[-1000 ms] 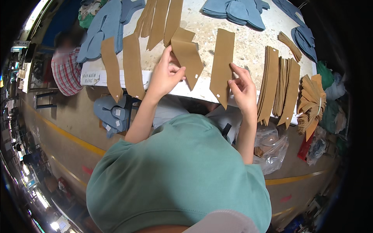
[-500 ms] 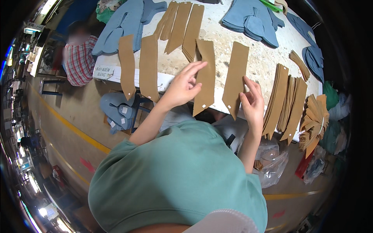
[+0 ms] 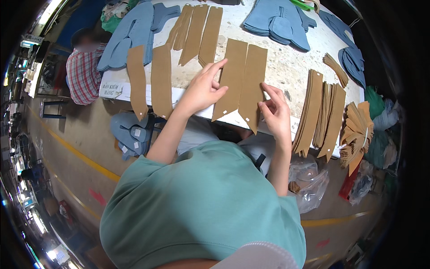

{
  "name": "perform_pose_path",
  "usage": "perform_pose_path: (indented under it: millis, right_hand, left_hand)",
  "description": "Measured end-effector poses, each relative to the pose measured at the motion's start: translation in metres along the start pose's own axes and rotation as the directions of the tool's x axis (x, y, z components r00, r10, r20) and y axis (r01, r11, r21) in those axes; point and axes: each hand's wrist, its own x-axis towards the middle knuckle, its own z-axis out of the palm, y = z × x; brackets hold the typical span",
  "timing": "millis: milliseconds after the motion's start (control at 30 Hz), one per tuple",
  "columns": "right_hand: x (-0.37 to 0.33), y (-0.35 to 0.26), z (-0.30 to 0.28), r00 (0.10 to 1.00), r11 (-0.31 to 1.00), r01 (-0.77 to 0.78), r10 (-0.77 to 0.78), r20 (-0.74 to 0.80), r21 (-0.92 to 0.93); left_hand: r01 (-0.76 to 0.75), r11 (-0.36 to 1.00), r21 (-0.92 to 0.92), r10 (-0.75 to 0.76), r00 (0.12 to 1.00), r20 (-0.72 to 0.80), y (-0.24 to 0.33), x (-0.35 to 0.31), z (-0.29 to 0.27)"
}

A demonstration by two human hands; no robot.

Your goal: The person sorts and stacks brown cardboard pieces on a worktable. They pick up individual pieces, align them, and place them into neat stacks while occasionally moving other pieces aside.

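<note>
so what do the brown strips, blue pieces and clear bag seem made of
Brown strips: matte sheet, perhaps leather or suede-like synthetic; even colour, no shine. Blue pieces: likewise matte, thin stacked layers; leather or synthetic, unclear. Clear bag: glossy thin plastic, see-through with crinkled highlights.

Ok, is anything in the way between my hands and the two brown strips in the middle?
Nothing visible is. Your left hand is at the outer edge of the left strip, your right hand at the outer edge of the right strip, with nothing showing between.
</note>
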Motion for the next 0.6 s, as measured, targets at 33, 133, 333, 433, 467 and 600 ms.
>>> perform_pose_path:
  millis: [33,133,333,433,467,600]
  right_hand:
    - [0.000,-0.001,0.001,1.000,1.000,-0.023,0.022,-0.013,-0.009]
    - [0.000,-0.004,0.003,0.999,0.999,-0.033,0.033,-0.012,0.009]
    - [-0.002,-0.014,0.007,0.999,0.994,-0.023,0.019,-0.033,-0.109]
    - [0.001,-0.015,0.007,0.991,0.948,0.026,-0.067,-0.120,-0.317]
    - [0.004,-0.013,0.008,0.981,0.946,0.039,-0.098,-0.170,-0.322]
    - [0.010,-0.003,0.010,0.937,0.919,0.093,-0.210,-0.277,-0.383]
  left_hand:
    - [-0.022,0.999,0.044,0.023,0.999,-0.029,0.001,-0.003,-0.001]
    - [-0.006,0.996,0.084,0.010,0.999,-0.045,0.003,-0.008,-0.003]
    - [-0.041,0.980,0.197,0.053,0.997,-0.056,0.007,-0.011,-0.002]
    - [-0.092,0.903,0.419,0.158,0.979,-0.127,0.012,-0.008,-0.012]
    - [-0.095,0.859,0.502,0.198,0.968,-0.155,0.013,-0.002,-0.019]
    - [-0.059,0.708,0.704,0.260,0.948,-0.182,0.012,0.033,-0.031]
